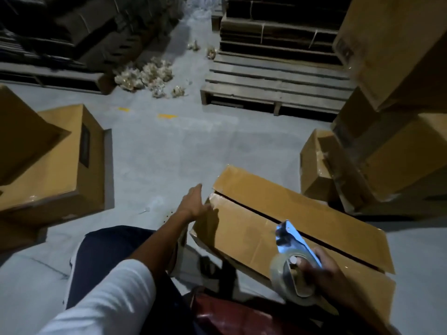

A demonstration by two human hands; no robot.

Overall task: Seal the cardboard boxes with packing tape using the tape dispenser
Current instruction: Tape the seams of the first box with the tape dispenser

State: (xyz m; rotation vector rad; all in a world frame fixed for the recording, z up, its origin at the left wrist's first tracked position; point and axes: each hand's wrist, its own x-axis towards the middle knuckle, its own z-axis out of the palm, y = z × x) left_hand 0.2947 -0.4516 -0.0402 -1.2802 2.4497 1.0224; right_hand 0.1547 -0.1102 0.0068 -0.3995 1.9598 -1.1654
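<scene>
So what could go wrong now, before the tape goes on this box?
1. The box flaps stand apart with a dark gap; tape may bridge it loosely.
2. The left hand steadies only the far corner, so the box may slide.
3. The right hand holds the dispenser off the seam; tape may start crooked.

Single head cam here, wide-angle, pitched forward and down from my head height. Close on my left hand [193,201] at 12 o'clock and right hand [321,269] at 4 o'clock. Pallet [273,81] far, 1 o'clock. No second view.
</scene>
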